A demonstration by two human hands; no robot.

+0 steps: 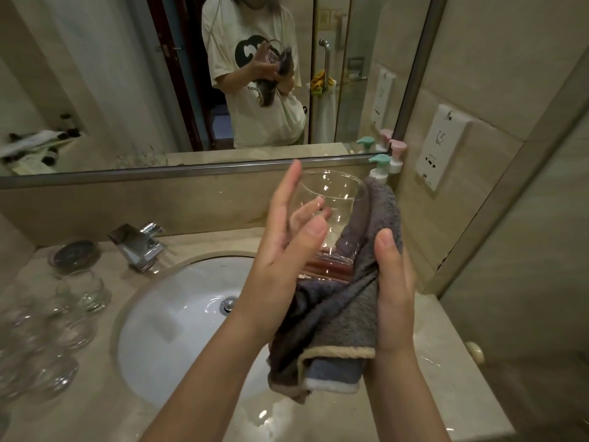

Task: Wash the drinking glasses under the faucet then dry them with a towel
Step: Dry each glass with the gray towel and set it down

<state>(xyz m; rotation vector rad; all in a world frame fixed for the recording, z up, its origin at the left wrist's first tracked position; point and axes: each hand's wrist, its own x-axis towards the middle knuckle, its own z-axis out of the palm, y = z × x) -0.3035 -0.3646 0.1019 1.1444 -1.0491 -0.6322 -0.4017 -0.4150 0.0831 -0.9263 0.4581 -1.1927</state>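
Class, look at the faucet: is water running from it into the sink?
No. The faucet shows no stream, and the sink below it has no falling water.

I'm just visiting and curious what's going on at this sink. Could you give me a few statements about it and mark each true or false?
1. The glass is held over the sink. True.
2. The towel is bright yellow. False: it is grey with a pale edge.
3. Water is running from the faucet. False: no stream shows.
4. The right hand grips the towel against the glass. True.
5. More glasses stand on the counter left of the sink. True.
6. The left hand holds a soap bottle. False: its fingers are on the glass.
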